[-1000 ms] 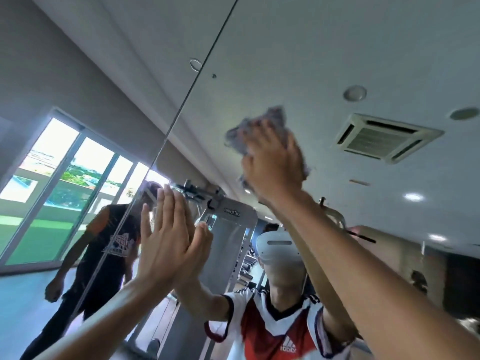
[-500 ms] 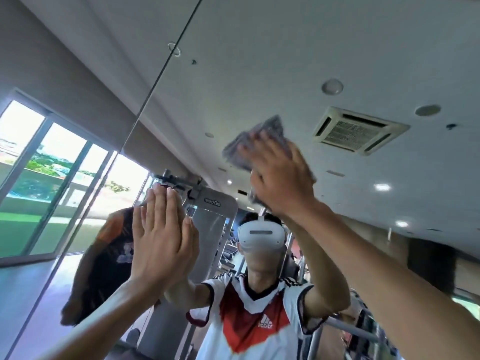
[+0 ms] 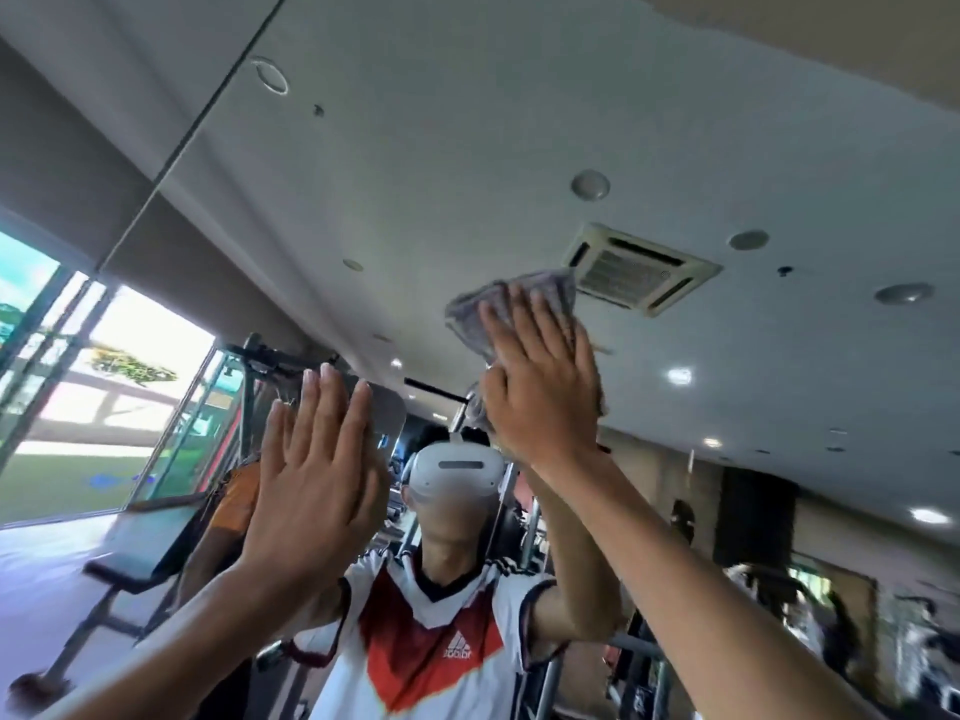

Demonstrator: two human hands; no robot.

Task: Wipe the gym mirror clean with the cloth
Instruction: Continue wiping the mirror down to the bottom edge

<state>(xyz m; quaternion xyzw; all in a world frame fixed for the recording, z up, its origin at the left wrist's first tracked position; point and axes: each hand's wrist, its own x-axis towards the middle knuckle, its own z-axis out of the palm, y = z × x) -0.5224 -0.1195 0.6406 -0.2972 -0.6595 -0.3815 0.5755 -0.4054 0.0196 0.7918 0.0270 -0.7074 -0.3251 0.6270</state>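
The gym mirror (image 3: pixel 467 174) fills the view and reflects the ceiling, gym machines and my own figure. My right hand (image 3: pixel 540 381) is raised high with straight, spread fingers, pressing a grey crumpled cloth (image 3: pixel 519 296) flat against the glass. The cloth shows above and around my fingertips; its lower part is hidden behind my palm. Lower and to the left, my left hand (image 3: pixel 317 475) lies flat on the mirror with its fingers straight and together, holding nothing.
A dark vertical seam (image 3: pixel 192 132) between mirror panels runs up the left side. The mirror's top edge (image 3: pixel 779 59) meets a beige wall at the upper right. Reflected weight machines (image 3: pixel 270 407), another person (image 3: pixel 228 517) and bright windows (image 3: pixel 130 381) appear at the left.
My right hand has slid the cloth to the right across the glass. The view has swung right as well, so the panel seam and windows now sit farther left. My left hand stays flat on the mirror.
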